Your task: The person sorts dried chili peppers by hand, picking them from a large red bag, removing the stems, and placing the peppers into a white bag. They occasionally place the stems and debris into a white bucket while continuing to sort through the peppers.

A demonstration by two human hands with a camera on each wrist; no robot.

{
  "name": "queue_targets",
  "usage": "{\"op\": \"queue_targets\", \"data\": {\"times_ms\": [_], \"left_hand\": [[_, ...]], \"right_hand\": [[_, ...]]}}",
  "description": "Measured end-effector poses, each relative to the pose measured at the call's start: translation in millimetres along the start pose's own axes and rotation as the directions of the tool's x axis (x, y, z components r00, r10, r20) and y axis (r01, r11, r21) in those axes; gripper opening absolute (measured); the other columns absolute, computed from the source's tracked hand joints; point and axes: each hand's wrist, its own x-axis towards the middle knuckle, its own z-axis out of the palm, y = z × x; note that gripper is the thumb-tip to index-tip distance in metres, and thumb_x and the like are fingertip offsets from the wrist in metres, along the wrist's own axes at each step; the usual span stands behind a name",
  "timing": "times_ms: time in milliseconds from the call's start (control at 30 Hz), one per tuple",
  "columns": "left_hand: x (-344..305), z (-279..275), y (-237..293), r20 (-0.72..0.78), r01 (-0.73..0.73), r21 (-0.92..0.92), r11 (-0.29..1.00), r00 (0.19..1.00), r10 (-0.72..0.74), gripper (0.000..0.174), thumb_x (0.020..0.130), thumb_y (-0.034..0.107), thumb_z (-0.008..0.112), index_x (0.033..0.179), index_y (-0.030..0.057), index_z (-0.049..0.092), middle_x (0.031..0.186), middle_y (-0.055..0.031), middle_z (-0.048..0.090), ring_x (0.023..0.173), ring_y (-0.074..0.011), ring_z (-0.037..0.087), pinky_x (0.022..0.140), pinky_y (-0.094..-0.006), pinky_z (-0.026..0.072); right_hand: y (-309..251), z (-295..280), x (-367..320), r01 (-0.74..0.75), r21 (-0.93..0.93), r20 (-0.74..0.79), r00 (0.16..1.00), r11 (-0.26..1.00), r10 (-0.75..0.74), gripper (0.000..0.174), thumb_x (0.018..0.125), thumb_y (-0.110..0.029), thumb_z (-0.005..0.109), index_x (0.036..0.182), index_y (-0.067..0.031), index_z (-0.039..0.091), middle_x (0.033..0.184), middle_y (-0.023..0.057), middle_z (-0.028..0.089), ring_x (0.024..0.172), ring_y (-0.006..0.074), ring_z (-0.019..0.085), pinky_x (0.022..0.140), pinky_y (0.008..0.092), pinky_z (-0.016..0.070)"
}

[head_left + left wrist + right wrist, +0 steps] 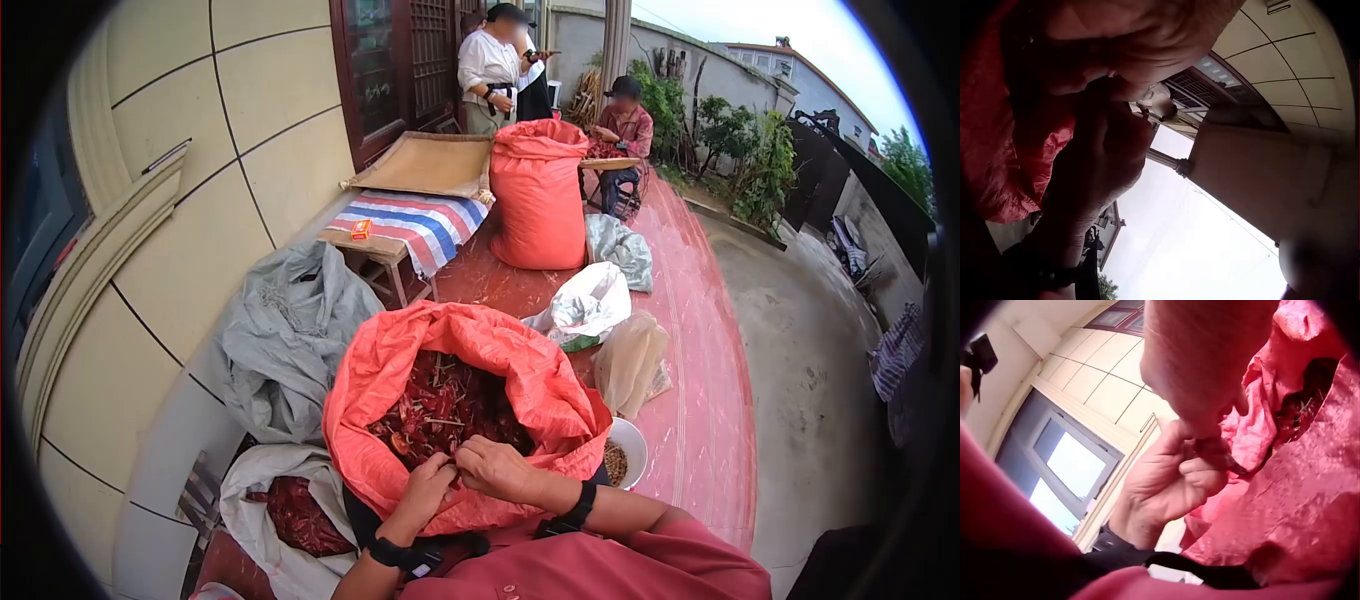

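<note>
An open red woven sack (365, 365) stands right in front of me, holding a heap of dried red chilies (450, 405) mixed with pale stems. My left hand (428, 488) and right hand (495, 468) meet over its near rim. Curled fingers of both hands come together on a dried chili (1235, 466), whose dark tip pokes out beside the left fingers in the right wrist view. Most of it is hidden by the fingers. In the left wrist view the hands are dark and overlap.
More chilies (303, 518) lie in a white sack (262, 468) at lower left, below a grey sack (290, 345). A white bowl (640, 450) stands at right. Farther off are a full red sack (540, 200), a striped cloth (420, 222) on a low table and two people (490, 70).
</note>
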Motion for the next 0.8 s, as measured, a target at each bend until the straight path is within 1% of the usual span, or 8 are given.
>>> {"op": "queue_targets", "data": {"times_ms": [67, 167, 333, 467, 567, 700, 733, 800], "left_hand": [[-0.5, -8.7, 3.0, 0.201, 0.225, -0.632, 0.741, 0.972, -0.123, 0.004, 0.094, 0.013, 0.053, 0.094, 0.0094, 0.055, 0.076, 0.0016, 0.05, 0.062, -0.0069, 0.043, 0.061, -0.0263, 0.0396], [-5.4, 0.3, 7.3, 0.281, 0.29, -0.794, 0.534, 0.954, -0.1, 0.008, 0.092, 0.011, 0.055, 0.099, 0.0076, 0.057, 0.075, 0.0052, 0.048, 0.059, -0.0042, 0.038, 0.058, -0.0214, 0.0354], [-1.1, 3.8, -4.8, 0.283, 0.261, -0.88, 0.398, 0.959, -0.003, 0.01, 0.094, 0.012, 0.055, 0.102, 0.0078, 0.058, 0.086, 0.0029, 0.056, 0.064, -0.0047, 0.044, 0.062, -0.0223, 0.0392], [7.4, 2.6, -4.4, 0.122, 0.105, -0.689, 0.717, 0.992, -0.029, 0.013, 0.096, 0.015, 0.053, 0.103, 0.0055, 0.057, 0.088, 0.0008, 0.057, 0.069, -0.0084, 0.048, 0.068, -0.0245, 0.0438], [3.2, 7.6, 12.3, 0.02, 0.022, -0.249, 0.968, 1.0, -0.017, 0.009, 0.096, 0.011, 0.051, 0.097, 0.0044, 0.057, 0.084, 0.0013, 0.053, 0.069, -0.0069, 0.049, 0.066, -0.0224, 0.0423], [9.1, 9.2, -3.4, -0.114, -0.273, 0.391, 0.879, 0.933, 0.34, 0.017, 0.089, 0.016, 0.058, 0.095, -0.0005, 0.058, 0.086, -0.0131, 0.058, 0.078, -0.0276, 0.058, 0.071, -0.0353, 0.0462], [6.6, 11.2, 2.1, -0.13, -0.277, 0.423, 0.863, 0.924, 0.36, 0.021, 0.085, 0.017, 0.06, 0.095, -0.002, 0.057, 0.087, -0.02, 0.057, 0.081, -0.0379, 0.057, 0.073, -0.0413, 0.046], [9.0, 10.2, 1.9, -0.145, -0.269, 0.419, 0.867, 0.923, 0.356, 0.021, 0.085, 0.016, 0.06, 0.094, -0.0019, 0.057, 0.082, -0.0163, 0.057, 0.076, -0.0325, 0.058, 0.069, -0.0392, 0.0463]], "right_hand": [[3.0, 3.3, 6.9, 0.018, 0.092, -0.047, 0.999, 0.996, -0.013, 0.017, 0.074, -0.008, 0.066, 0.084, -0.0059, 0.052, 0.08, 0.0115, 0.054, 0.077, 0.0299, 0.059, 0.064, 0.037, 0.0499], [-2.1, -9.3, 6.5, -0.023, 0.288, -0.105, 0.993, 0.957, 0.055, 0.015, 0.073, -0.005, 0.065, 0.081, -0.0049, 0.052, 0.077, 0.0118, 0.054, 0.076, 0.0303, 0.059, 0.064, 0.0378, 0.0492], [-9.3, -8.1, 6.8, -0.165, 0.435, -0.119, 0.964, 0.885, 0.238, 0.013, 0.075, -0.005, 0.064, 0.082, -0.0038, 0.053, 0.078, 0.012, 0.056, 0.078, 0.0311, 0.06, 0.067, 0.0379, 0.0492], [-2.6, -11.0, 5.9, -0.195, 0.318, -0.056, 0.973, 0.928, 0.223, 0.012, 0.079, -0.006, 0.064, 0.086, -0.0041, 0.055, 0.08, 0.0129, 0.058, 0.079, 0.0317, 0.061, 0.068, 0.0378, 0.0497], [2.7, -9.3, 1.4, -0.222, 0.278, -0.01, 0.972, 0.935, 0.234, 0.014, 0.078, -0.003, 0.065, 0.089, -0.003, 0.056, 0.084, 0.0124, 0.061, 0.08, 0.0291, 0.064, 0.068, 0.0357, 0.0512], [-0.5, -9.0, 4.4, -0.266, 0.266, 0.048, 0.964, 0.927, 0.263, 0.017, 0.076, -0.004, 0.066, 0.09, -0.0025, 0.056, 0.084, 0.0126, 0.061, 0.08, 0.0301, 0.063, 0.069, 0.0364, 0.0513], [-2.9, -7.6, 5.7, -0.263, 0.277, 0.038, 0.964, 0.924, 0.263, 0.017, 0.076, -0.004, 0.064, 0.09, -0.0034, 0.056, 0.084, 0.0128, 0.06, 0.081, 0.0311, 0.062, 0.069, 0.0377, 0.0506], [-4.1, -5.2, 7.5, -0.224, 0.272, 0.0, 0.973, 0.936, 0.232, 0.019, 0.076, -0.003, 0.062, 0.093, -0.0043, 0.054, 0.085, 0.0136, 0.059, 0.084, 0.0326, 0.061, 0.07, 0.0399, 0.0497]]}}
